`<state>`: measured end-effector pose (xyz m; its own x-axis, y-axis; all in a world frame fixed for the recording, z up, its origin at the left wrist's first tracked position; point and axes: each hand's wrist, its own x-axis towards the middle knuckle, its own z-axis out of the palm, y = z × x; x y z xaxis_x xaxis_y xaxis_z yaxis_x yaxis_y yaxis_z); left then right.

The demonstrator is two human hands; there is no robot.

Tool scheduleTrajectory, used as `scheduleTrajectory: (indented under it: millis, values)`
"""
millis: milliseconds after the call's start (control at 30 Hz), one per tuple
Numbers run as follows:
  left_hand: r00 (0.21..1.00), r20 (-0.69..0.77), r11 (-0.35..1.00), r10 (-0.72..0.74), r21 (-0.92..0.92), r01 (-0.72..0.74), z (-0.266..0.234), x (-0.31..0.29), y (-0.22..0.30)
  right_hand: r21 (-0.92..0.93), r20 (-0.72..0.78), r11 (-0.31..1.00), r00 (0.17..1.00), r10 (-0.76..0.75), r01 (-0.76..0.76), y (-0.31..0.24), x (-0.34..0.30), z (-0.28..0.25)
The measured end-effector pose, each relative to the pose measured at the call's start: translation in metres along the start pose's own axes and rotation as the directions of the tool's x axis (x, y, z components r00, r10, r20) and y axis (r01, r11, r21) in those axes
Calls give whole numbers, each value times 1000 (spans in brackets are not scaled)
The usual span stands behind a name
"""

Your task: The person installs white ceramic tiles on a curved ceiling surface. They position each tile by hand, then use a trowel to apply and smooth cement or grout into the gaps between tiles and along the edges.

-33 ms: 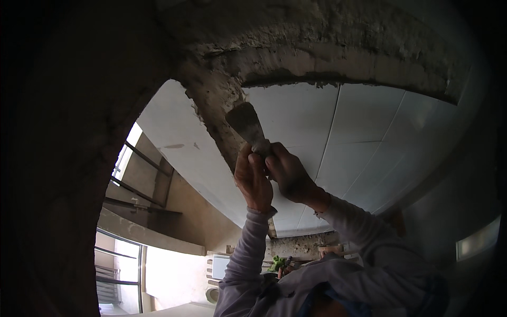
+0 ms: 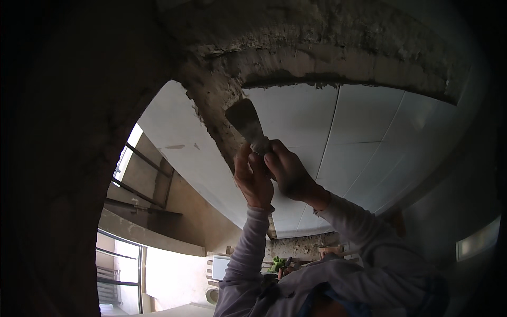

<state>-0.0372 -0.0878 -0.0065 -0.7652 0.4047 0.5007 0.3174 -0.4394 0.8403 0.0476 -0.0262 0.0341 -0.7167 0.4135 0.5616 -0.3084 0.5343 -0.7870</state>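
A putty knife [image 2: 245, 120] with a broad, flat, grey-smeared blade points up and to the left. Both of my hands are closed around its handle. My left hand [image 2: 253, 182] grips from the left, and my right hand [image 2: 289, 171] wraps it from the right, hiding most of the handle. The blade lies over the edge of a rough mortar strip [image 2: 207, 100] beside white tiles [image 2: 296, 116]. Whether the blade touches the surface is hard to tell.
A rough, dark plastered band [image 2: 338, 58] runs above the tiles. To the left, a pale panel [image 2: 182, 142] meets a window opening with dark bars [image 2: 140, 187]. Low in view lie a small green object [image 2: 277, 264] and a white box-like item [image 2: 220, 268].
My hands and the putty knife have shifted very slightly upward. My grip looks the same.
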Motion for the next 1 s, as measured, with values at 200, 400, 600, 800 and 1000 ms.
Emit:
scheduleTrajectory:
  millis: [200,400,600,800,1000]
  values:
    - [894,42,823,446,374,-428,5,1,-37,-77,-85,994,993,-86,80,9,25,0]
    - [775,487,522,402,574,-631,12,-3,-67,17,-97,999,995,-34,36,5,44,-2]
    - [850,491,746,190,491,-450,30,-4,-138,-17,-49,999,998,49,-50,-12,36,-4]
    - [776,585,585,236,552,-594,16,-8,-75,114,44,957,964,264,-267,-57,15,-32]
    - [811,560,611,169,586,-532,29,-7,-81,435,43,843,942,333,-318,-70,38,-33]
